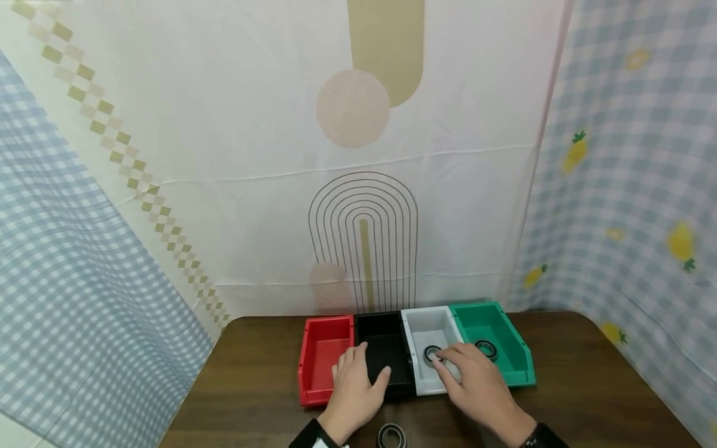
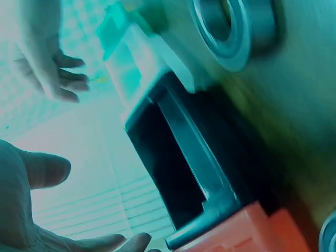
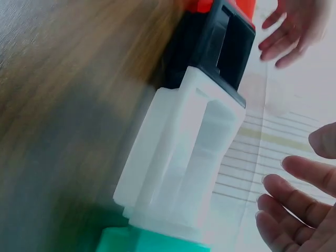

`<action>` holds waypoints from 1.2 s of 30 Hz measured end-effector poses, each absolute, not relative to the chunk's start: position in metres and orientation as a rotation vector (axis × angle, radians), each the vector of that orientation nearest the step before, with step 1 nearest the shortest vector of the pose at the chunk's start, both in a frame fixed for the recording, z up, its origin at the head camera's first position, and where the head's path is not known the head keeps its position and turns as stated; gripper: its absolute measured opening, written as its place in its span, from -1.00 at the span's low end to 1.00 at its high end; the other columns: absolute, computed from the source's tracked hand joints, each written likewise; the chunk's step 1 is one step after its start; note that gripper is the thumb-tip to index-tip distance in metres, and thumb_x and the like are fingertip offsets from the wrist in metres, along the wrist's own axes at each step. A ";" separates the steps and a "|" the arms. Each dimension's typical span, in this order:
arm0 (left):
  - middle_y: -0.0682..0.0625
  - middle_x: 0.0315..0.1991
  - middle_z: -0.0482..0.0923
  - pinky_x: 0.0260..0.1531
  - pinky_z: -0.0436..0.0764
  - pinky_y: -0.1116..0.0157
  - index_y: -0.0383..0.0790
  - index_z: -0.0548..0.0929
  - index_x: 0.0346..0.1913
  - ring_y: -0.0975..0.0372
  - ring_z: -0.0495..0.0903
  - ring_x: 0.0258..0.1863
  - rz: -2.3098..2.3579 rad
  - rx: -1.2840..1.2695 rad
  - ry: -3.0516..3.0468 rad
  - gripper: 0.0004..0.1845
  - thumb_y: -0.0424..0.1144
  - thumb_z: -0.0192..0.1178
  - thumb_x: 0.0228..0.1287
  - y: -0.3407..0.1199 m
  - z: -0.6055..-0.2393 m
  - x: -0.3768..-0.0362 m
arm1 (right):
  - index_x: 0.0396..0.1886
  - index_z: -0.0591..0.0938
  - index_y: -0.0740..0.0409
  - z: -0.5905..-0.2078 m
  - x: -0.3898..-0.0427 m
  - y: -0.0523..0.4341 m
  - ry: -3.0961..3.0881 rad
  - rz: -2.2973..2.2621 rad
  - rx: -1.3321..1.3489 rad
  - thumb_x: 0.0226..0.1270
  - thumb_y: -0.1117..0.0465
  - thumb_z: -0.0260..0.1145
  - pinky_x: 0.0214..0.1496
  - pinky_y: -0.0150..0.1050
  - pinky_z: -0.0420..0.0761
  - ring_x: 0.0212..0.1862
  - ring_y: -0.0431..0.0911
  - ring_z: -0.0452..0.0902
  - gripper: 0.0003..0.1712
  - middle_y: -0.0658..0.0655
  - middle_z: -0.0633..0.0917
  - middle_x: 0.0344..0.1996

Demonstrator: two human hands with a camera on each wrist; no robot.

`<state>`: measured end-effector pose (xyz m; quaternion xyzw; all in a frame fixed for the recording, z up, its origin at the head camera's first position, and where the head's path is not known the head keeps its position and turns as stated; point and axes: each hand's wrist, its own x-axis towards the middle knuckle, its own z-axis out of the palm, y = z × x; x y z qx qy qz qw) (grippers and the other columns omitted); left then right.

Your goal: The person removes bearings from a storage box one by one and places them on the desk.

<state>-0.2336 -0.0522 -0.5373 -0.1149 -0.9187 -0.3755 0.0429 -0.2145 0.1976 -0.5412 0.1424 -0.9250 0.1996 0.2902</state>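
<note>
Left hand [image 1: 354,387]: fingers straight and loosely spread, palm down, over the front edges of the red bin [image 1: 320,367] and the black bin [image 1: 384,348]; holds nothing. Whether it touches the rims cannot be told; the left wrist view shows its fingers [image 2: 44,170] relaxed and empty.

Right hand [image 1: 476,386]: fingers extended and slightly fanned, palm down, over the front of the white bin [image 1: 421,330], fingertips beside a bearing ring [image 1: 432,354] lying inside that bin; grips nothing. The right wrist view shows its fingers [image 3: 294,210] open in the air.

Bins: four small open-topped plastic trays, rectangular with sloped front lips, set side by side and touching, in the order red, black, white, green bin [image 1: 498,336] from left to right. Smooth moulded walls, matt finish.

Rings: three round metal bearings with dark faces and bright rims. One in the white bin; a second ring [image 1: 486,349] in the green bin; a third ring [image 1: 391,436] flat on the table, between the two wrists at the near edge.

Table [image 1: 588,386]: dark brown wood grain, rounded corners.

Backdrop: hanging cloth [image 1: 224,155], cream with arch and circle print, flanked by blue checked fabric
</note>
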 end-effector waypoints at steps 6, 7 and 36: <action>-0.23 0.40 0.50 0.26 0.36 -0.18 -0.38 0.43 0.50 -0.05 0.43 0.40 -1.206 -0.451 -2.775 -0.37 0.02 0.13 0.63 -0.058 -0.532 -0.217 | -0.15 0.87 -0.04 -0.544 -0.214 0.201 -2.478 0.556 0.355 0.35 0.09 0.54 -0.10 -0.15 0.75 -0.08 -0.18 0.70 -0.87 -0.12 0.80 -0.20; -0.22 0.40 0.51 0.26 0.37 -0.16 -0.37 0.44 0.49 -0.04 0.43 0.40 -1.204 -0.465 -2.771 -0.38 0.02 0.12 0.64 -0.058 -0.531 -0.216 | -0.15 0.87 -0.03 -0.544 -0.214 0.201 -2.480 0.556 0.350 0.36 0.09 0.54 -0.11 -0.15 0.75 -0.09 -0.17 0.70 -0.86 -0.11 0.80 -0.20; -0.31 0.42 0.50 0.42 0.39 -0.30 -0.40 0.39 0.53 -0.10 0.47 0.41 -1.267 -0.425 -2.794 -0.35 -0.02 0.14 0.63 -0.041 -0.543 -0.229 | -0.07 0.85 -0.08 -0.547 -0.216 0.200 -2.534 0.672 0.302 0.41 0.07 0.51 -0.02 -0.04 0.76 -0.02 -0.14 0.73 -0.84 -0.12 0.81 -0.13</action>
